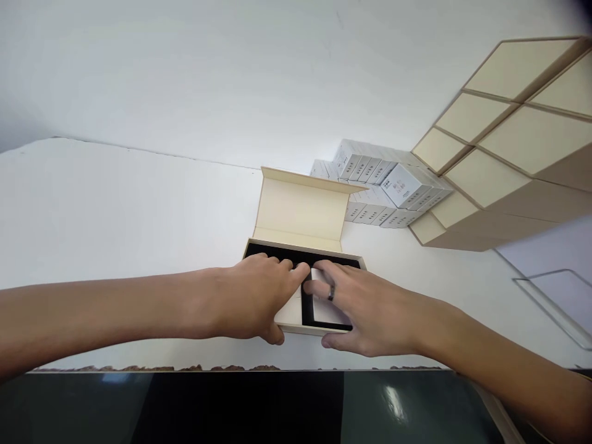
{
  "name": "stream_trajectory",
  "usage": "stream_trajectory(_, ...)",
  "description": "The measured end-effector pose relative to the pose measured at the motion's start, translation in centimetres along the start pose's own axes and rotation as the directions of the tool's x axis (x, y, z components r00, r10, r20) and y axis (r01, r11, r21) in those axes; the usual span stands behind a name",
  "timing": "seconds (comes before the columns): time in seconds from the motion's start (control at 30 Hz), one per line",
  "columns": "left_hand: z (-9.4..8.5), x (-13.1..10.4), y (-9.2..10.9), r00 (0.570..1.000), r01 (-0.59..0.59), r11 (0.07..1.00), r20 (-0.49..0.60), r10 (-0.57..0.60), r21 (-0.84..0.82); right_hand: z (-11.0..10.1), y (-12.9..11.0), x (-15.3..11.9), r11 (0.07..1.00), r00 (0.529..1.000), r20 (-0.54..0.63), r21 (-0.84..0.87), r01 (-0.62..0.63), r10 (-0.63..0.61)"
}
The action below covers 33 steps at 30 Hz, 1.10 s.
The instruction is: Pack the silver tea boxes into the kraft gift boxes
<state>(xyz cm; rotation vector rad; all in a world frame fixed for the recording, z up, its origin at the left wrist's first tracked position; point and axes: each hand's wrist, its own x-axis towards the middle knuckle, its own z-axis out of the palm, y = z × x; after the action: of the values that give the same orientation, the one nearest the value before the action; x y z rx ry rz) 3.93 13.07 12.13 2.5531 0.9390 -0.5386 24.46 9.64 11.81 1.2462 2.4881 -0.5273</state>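
the light is bright and soft. the white desk (pixel 115 203) looks washed out. shadows are faint. the edges bend and the corners look blurry.

A packing workplace: stacked beige gift boxes (pixel 509 154) and small white cartons (pixel 388 185) on a white table (pixel 115 209).

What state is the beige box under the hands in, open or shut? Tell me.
Open. The beige box's hinged lid stands raised behind it, baring the black insert, where the left hand and right hand rest.
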Motion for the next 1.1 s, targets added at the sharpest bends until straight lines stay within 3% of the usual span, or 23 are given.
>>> stream_trajectory(0.17,-0.7,0.4,0.0,0.997,-0.011,0.999,0.076,0.007,0.045,-0.9,-0.7,1.4,0.976,0.989,0.135,-0.197,0.093,-0.067)
stream_trajectory(0.27,-1.5,1.0,0.2,0.987,-0.028,0.997,0.162,0.016,0.074,-1.3,-0.8,1.9,0.972,0.98,0.176,-0.199,0.126,-0.091)
stream_trajectory(0.43,-2.4,2.0,0.8,0.972,-0.081,0.99,0.231,0.053,0.115,-1.0,-0.3,1.6,0.99,0.987,0.143,-0.112,0.089,-0.072)
stream_trajectory(0.67,-1.1,2.0,0.0,0.986,-0.094,0.995,0.136,0.096,-0.026,-0.8,-0.4,1.3,0.996,0.992,0.106,-0.047,0.079,-0.073)
stream_trajectory(0.8,-1.6,-0.1,-1.1,0.988,-0.085,0.955,0.096,0.117,-0.285,-0.6,-0.3,1.2,0.998,0.995,0.081,0.0,0.055,-0.055)
stream_trajectory(0.87,-3.0,-1.7,-2.5,0.998,-0.04,0.903,0.021,0.054,-0.428,-0.5,-0.2,1.1,0.998,0.996,0.068,0.028,0.054,-0.055)
stream_trajectory(0.93,-4.8,-2.9,-4.8,0.986,0.075,0.883,-0.098,-0.135,-0.464,-0.5,-0.2,1.0,0.998,0.997,0.067,0.042,0.045,-0.048)
stream_trajectory(1.03,-6.7,-2.5,-9.6,0.854,0.358,0.861,-0.247,-0.458,-0.36,-0.6,-0.3,1.0,0.998,0.996,0.079,0.047,0.033,-0.037)
stream_trajectory(1.1,-6.6,-0.5,-12.5,0.806,0.406,0.849,-0.306,-0.508,-0.339,-0.8,-0.5,1.0,0.999,0.996,0.085,0.037,0.03,-0.033)
